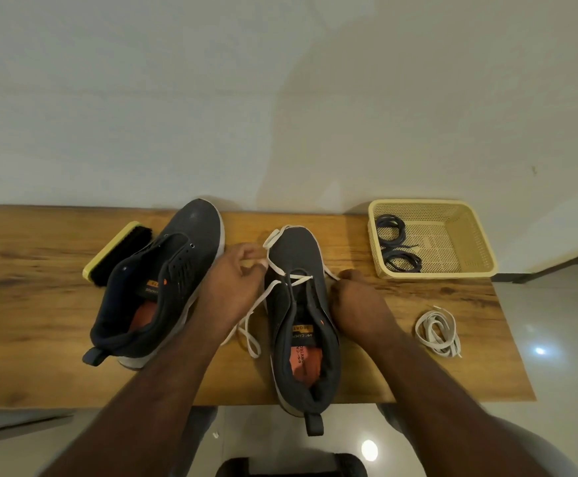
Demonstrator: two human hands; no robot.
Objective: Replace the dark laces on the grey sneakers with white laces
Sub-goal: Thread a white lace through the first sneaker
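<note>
Grey sneakers sit on a wooden table (40, 339). One sneaker, the right sneaker (298, 325), lies in the middle with its toe pointing away to the wall and its heel hanging a little over the near edge of the table. Its long side runs from near to far. A white lace (274, 266) goes through its front holes and crosses once. On its tongue is a yellow tag that reads "SPORT", and the orange insole has letters too small to read in full.

The left hand (236, 280) pinches the white lace beside the toe, fingers curled on it. The right hand (356, 297) rests on the other side of the shoe with its fingers curled at the lace end; the lace comes out by its knuckles.

The left sneaker (160, 280) lies tipped on its side, toe pointing far and a bit right, with no lace in it. Its heel is near the table edge. A shoe brush (119, 253) lies just behind it.

A second white lace (437, 333) sits coiled to the right with bare table around it. A tan basket (466, 270) at the far right corner holds the dark laces (396, 242).
</note>
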